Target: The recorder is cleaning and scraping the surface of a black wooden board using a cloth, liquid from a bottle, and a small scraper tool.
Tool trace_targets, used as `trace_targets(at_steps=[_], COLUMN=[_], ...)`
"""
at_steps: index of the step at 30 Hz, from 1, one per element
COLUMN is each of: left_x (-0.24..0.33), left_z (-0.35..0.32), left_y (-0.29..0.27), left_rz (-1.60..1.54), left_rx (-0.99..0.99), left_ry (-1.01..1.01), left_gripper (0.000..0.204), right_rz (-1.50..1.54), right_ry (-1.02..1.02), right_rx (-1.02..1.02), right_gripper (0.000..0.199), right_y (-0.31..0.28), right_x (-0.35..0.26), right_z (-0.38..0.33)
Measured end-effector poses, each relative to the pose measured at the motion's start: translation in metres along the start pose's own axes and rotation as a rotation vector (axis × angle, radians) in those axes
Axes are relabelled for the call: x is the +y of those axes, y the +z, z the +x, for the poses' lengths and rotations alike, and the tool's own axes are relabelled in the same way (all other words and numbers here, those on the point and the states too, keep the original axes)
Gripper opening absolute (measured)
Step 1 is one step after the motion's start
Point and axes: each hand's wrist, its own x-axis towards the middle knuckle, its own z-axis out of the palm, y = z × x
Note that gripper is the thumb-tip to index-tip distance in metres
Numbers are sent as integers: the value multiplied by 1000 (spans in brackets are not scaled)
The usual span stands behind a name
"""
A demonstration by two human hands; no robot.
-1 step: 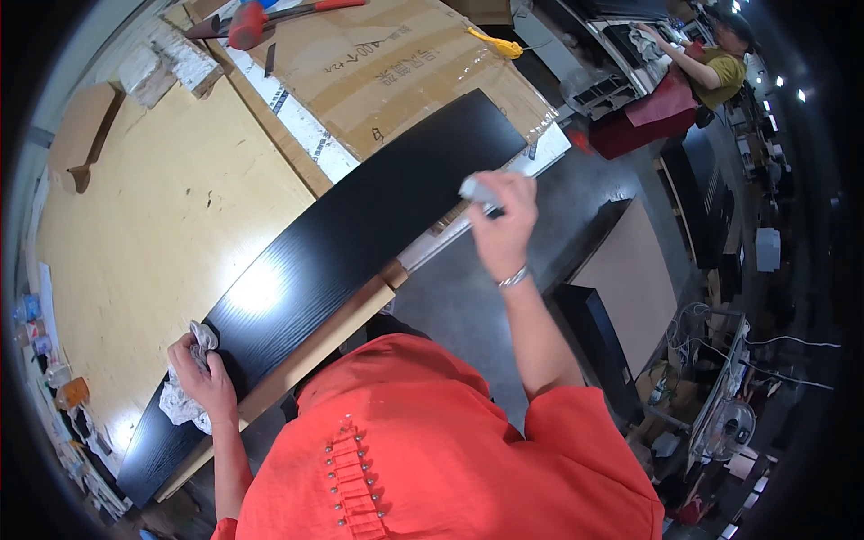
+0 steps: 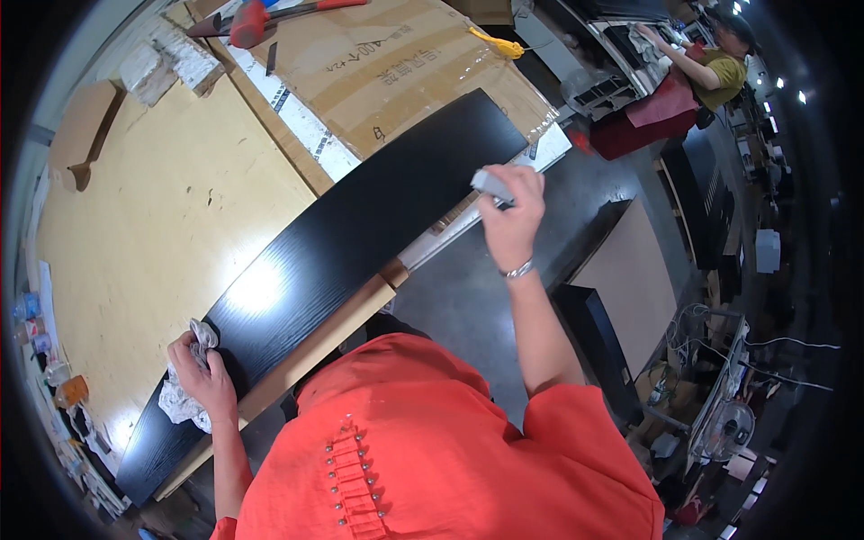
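Note:
A long black wood-grained board [image 2: 360, 202] with a curved far edge runs slantwise from the lower left to the upper right. Near its lower left end my left hand [image 2: 203, 373] is closed on a crumpled whitish rag [image 2: 183, 405], pressed against the board. By the near edge of the board's right end is my right hand [image 2: 513, 216], fingers wrapped round a small light grey block [image 2: 491, 185]. Whether the block touches the board's edge I cannot tell.
Beneath the board are a pale wooden tabletop [image 2: 153, 243] and a flat cardboard box [image 2: 360, 72]. A red-headed mallet [image 2: 247, 25] and a yellow-handled tool [image 2: 497, 43] lie at the far side. Right, a fan [image 2: 727, 427] stands near panels; a co-worker [image 2: 720, 67] holds a cloth.
My right hand has shifted a little to the right with the grey block. The left hand, the rag and the board have stayed put.

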Motion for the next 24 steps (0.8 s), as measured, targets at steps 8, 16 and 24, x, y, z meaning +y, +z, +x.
trace_targets(at_steps=[8, 16, 24], left_x=[3, 120, 247], left_z=[2, 91, 146], left_y=[-4, 37, 194], left_rz=[-69, -537, -526], left_rx=[5, -433, -938], left_ry=[-25, 377, 1286], left_gripper=[30, 39, 40], right_rz=[287, 618, 707], right_ry=[-9, -110, 76], right_rx=[-281, -807, -684], right_gripper=[29, 33, 10], right_y=[-3, 14, 25], right_x=[-50, -97, -103], right_z=[-34, -73, -73])
